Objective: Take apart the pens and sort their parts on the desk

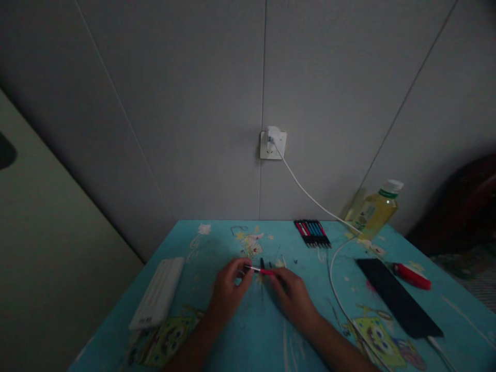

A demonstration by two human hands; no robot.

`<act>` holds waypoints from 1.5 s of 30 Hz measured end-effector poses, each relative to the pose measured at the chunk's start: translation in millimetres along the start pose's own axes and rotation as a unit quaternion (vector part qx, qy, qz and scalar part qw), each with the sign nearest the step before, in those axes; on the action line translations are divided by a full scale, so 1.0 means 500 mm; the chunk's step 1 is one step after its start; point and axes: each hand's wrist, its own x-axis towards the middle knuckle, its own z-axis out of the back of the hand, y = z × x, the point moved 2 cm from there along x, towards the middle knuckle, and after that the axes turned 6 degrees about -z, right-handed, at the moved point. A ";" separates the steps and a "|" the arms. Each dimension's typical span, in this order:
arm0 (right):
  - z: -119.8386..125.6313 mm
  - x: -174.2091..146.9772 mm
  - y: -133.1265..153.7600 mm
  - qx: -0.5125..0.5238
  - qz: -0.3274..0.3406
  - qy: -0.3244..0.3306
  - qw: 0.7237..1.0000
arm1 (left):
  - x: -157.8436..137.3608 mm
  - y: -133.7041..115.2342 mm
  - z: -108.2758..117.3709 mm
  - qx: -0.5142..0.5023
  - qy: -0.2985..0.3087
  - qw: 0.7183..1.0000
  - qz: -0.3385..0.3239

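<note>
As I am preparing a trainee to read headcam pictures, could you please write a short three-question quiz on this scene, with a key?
1. What do the left hand and right hand hold between them?
2. True or false: the bottle of yellow liquid has a black cap.
3. Where is the white charger?
A) Lying on the table
B) Plugged into the wall socket
C) In the left hand

Key:
1. A slim red pen with a pale section toward the left hand; whether it is one piece or two cannot be told.
2. False; the cap is white.
3. B
</note>
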 end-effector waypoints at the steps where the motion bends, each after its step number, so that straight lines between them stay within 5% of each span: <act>1: 0.007 0.002 -0.002 0.009 -0.006 -0.018 1.000 | 0.000 -0.004 -0.002 0.008 0.022 1.000 -0.008; 12: 0.017 0.001 -0.004 -0.025 0.037 -0.002 0.999 | -0.030 -0.011 -0.037 0.103 0.166 0.978 -0.067; 18: 0.088 0.029 -0.045 -0.164 0.015 -0.104 0.981 | -0.019 0.009 -0.023 0.200 0.109 0.973 -0.032; 22: 0.152 0.064 -0.124 -0.336 -0.046 -0.179 0.923 | -0.007 0.031 -0.002 0.271 0.067 0.960 0.008; 27: 0.175 0.094 -0.188 -0.453 -0.122 -0.177 0.865 | -0.008 0.054 0.007 0.354 0.079 0.931 0.036; 34: 0.162 0.107 -0.186 -0.482 -0.122 -0.177 0.849 | -0.008 0.065 0.006 0.458 0.124 0.879 0.057; 45: 0.166 0.136 -0.186 -0.510 -0.147 -0.180 0.828 | -0.003 0.062 0.002 0.475 0.133 0.867 0.067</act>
